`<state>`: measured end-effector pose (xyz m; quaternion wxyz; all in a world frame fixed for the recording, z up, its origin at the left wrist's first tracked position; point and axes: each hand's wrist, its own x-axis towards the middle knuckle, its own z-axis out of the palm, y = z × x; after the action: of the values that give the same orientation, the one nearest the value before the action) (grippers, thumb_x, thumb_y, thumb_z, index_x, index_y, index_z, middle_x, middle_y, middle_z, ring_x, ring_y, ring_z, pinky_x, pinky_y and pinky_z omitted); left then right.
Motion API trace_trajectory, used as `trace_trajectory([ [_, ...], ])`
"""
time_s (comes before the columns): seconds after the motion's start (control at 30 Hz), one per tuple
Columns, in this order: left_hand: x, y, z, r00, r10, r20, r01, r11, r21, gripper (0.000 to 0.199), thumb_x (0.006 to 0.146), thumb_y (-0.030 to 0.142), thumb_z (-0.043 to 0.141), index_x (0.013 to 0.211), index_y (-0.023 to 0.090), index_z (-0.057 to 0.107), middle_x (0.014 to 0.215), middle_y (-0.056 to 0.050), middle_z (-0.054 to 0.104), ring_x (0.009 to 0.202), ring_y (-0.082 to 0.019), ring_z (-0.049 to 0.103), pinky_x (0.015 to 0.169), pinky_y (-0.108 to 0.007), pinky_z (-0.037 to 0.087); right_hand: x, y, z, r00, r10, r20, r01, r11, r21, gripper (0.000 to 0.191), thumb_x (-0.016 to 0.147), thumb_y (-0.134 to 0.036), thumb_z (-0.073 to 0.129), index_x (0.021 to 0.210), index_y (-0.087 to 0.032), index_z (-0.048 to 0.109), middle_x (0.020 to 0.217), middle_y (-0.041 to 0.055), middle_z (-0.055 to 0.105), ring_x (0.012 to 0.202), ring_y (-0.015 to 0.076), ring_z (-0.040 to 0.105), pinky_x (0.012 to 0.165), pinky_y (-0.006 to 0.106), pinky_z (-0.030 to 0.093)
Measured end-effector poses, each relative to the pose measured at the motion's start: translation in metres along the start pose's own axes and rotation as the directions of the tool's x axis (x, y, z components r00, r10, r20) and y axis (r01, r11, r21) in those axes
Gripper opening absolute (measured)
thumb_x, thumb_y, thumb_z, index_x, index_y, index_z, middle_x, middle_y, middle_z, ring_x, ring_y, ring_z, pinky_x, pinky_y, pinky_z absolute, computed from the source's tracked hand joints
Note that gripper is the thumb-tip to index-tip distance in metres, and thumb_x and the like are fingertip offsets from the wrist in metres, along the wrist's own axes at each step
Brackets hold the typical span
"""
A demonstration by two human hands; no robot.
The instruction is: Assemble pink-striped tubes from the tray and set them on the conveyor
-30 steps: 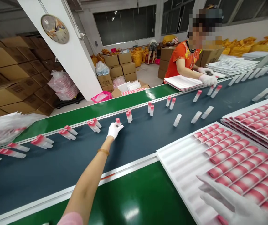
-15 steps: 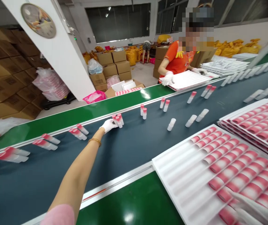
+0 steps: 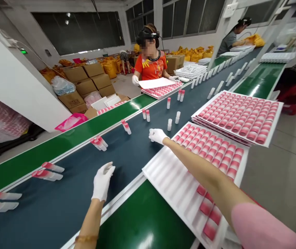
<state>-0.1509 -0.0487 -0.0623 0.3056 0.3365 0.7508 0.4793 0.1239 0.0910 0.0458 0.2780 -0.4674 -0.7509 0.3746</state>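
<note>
My left hand [image 3: 103,181], in a white glove, is over the dark conveyor belt [image 3: 127,152] with its fingers loosely bent and apart, nothing visible in them. Further along the belt, my right hand [image 3: 158,136], also gloved, is closed around a whitish tube [image 3: 152,139], mostly covered by the fingers. Just beyond it stand two white tubes [image 3: 169,125]. Pink-and-white tubes stand in small groups along the far side, the nearest being a cluster [image 3: 99,143] past my left hand. Beneath my right forearm lies a white grooved tray [image 3: 163,169], partly filled with rows of pink-and-white tubes.
A stack of filled trays [image 3: 237,116] stands to the right. Across the belt, a co-worker in an orange shirt [image 3: 151,67] holds a white tray [image 3: 159,83] over a filled one. Green ledges [image 3: 148,214] flank the belt. More people work further down the line.
My left hand has let go of the pink-topped tubes and drawn back toward me. My right hand has moved from the tray to the belt and taken a tube. The view has turned right.
</note>
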Motion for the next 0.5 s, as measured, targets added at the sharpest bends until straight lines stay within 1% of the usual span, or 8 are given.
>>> trace_trajectory([
  [0.07,-0.045,0.020,0.020,0.983,0.043,0.179,-0.028,0.996,-0.082,0.061,0.075,0.044,0.076,0.130,0.020,0.061,0.131,-0.012,0.064,0.119,-0.029,0.061,0.100,-0.040,0.051,-0.015,-0.003,0.016,0.988,-0.018,0.151,0.018,1.000,0.001,0.020,0.096,-0.031,0.066,0.097,-0.011,0.065,0.092,0.0031,0.067,0.077,0.0145,0.065,0.069,0.029,0.058],
  [0.1,-0.066,0.033,0.030,0.958,0.070,0.277,-0.037,0.992,-0.125,0.066,0.076,0.043,0.077,0.135,0.023,0.057,0.137,-0.012,0.060,0.123,-0.029,0.059,0.102,-0.040,0.049,-0.026,-0.005,0.023,0.974,-0.032,0.225,0.032,0.999,0.004,0.018,0.094,-0.030,0.069,0.092,-0.012,0.066,0.088,0.0017,0.067,0.075,0.0135,0.065,0.068,0.027,0.057],
  [0.17,-0.102,0.057,0.047,0.875,0.129,0.466,-0.045,0.981,-0.187,0.063,0.081,0.043,0.073,0.138,0.024,0.054,0.136,-0.010,0.060,0.123,-0.030,0.058,0.101,-0.039,0.049,-0.055,-0.009,0.027,0.938,-0.067,0.339,0.068,0.998,0.011,0.018,0.089,-0.031,0.074,0.085,-0.015,0.067,0.085,-0.0009,0.069,0.074,0.0125,0.066,0.067,0.022,0.056],
  [0.23,-0.129,0.071,0.056,0.788,0.155,0.595,-0.043,0.979,-0.198,0.049,0.088,0.046,0.065,0.130,0.021,0.060,0.118,-0.010,0.066,0.107,-0.028,0.062,0.093,-0.038,0.051,-0.088,-0.007,0.017,0.918,-0.094,0.386,0.105,0.994,-0.008,0.018,0.089,-0.035,0.072,0.095,-0.018,0.069,0.091,-0.0019,0.071,0.079,0.0125,0.067,0.070,0.020,0.054],
  [0.3,-0.148,0.074,0.057,0.756,0.137,0.640,-0.020,0.982,-0.187,0.043,0.093,0.048,0.057,0.125,0.019,0.062,0.097,-0.006,0.066,0.088,-0.022,0.061,0.086,-0.036,0.050,-0.122,0.003,-0.006,0.928,-0.095,0.360,0.134,0.987,-0.087,0.026,0.095,-0.034,0.065,0.116,-0.019,0.065,0.109,0.0022,0.069,0.093,0.0151,0.066,0.083,0.024,0.053],
  [0.37,-0.163,0.069,0.049,0.759,0.086,0.645,0.030,0.986,-0.166,0.044,0.095,0.048,0.055,0.129,0.020,0.058,0.086,-0.002,0.060,0.079,-0.018,0.055,0.084,-0.034,0.046,-0.158,0.021,-0.033,0.944,-0.078,0.320,0.154,0.963,-0.219,0.033,0.098,-0.028,0.058,0.129,-0.017,0.058,0.121,0.0096,0.064,0.105,0.0207,0.061,0.094,0.033,0.048],
  [0.43,-0.178,0.061,0.039,0.763,0.028,0.645,0.075,0.988,-0.131,0.046,0.095,0.047,0.056,0.133,0.022,0.054,0.082,0.000,0.055,0.078,-0.017,0.052,0.085,-0.033,0.043,-0.197,0.041,-0.053,0.927,-0.048,0.372,0.187,0.919,-0.347,0.026,0.095,-0.016,0.055,0.119,-0.015,0.065,0.107,0.0122,0.066,0.096,0.0243,0.063,0.087,0.037,0.049],
  [0.5,-0.192,0.056,0.031,0.768,-0.003,0.641,0.099,0.989,-0.113,0.048,0.094,0.049,0.055,0.135,0.022,0.054,0.081,0.000,0.052,0.078,-0.017,0.049,0.085,-0.033,0.042,-0.232,0.059,-0.062,0.886,-0.032,0.462,0.254,0.867,-0.429,0.026,0.087,-0.004,0.054,0.105,-0.015,0.069,0.094,0.0097,0.067,0.081,0.0215,0.063,0.077,0.032,0.049],
])
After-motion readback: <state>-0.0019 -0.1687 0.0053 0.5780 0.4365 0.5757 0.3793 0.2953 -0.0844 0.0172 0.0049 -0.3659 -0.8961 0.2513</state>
